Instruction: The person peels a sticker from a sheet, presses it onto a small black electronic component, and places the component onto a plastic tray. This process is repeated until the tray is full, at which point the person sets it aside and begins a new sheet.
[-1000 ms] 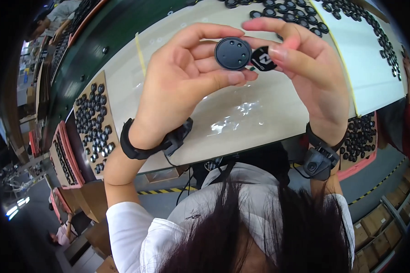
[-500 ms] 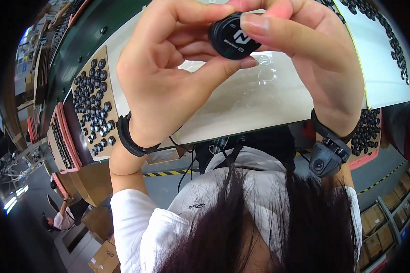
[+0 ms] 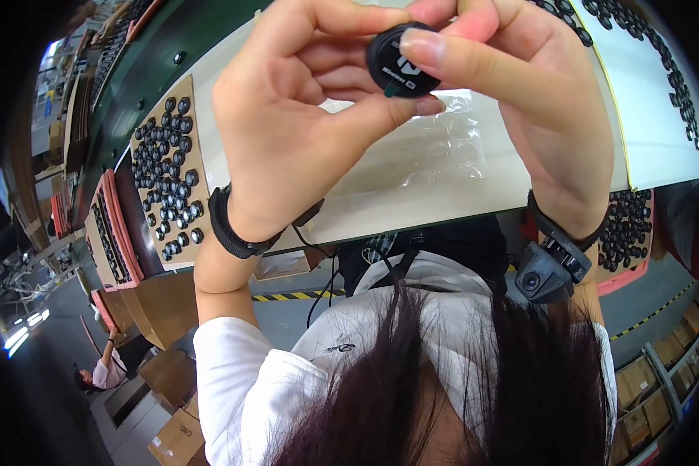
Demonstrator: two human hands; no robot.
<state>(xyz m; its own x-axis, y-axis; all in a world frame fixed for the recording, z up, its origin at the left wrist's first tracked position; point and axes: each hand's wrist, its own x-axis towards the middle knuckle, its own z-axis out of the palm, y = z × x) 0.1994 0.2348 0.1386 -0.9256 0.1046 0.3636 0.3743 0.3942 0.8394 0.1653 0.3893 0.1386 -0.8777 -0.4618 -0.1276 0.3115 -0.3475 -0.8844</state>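
Observation:
A round black lens cap (image 3: 401,68) with white print on its flat face is held up at the top, over the table. My left hand (image 3: 307,101) grips it by the rim, thumb underneath and index finger above. With thumb and fingers, my right hand (image 3: 512,62) pinches its right side, the thumb lying across the printed face. A small dark green tab (image 3: 391,91) shows at the cap's lower edge. What sits behind the cap is hidden by my fingers.
Clear plastic film (image 3: 443,147) lies on the pale table (image 3: 349,210). At left, a brown board (image 3: 198,140) carries many black round lens parts; similar parts fill a pink-edged tray (image 3: 627,273) at right. A green conveyor belt (image 3: 210,46) runs behind. A person (image 3: 105,369) stands far left.
The lens cap has turned and tilted slightly between my fingers, and its green tab has come into view. My left hand has shifted a little to the right.

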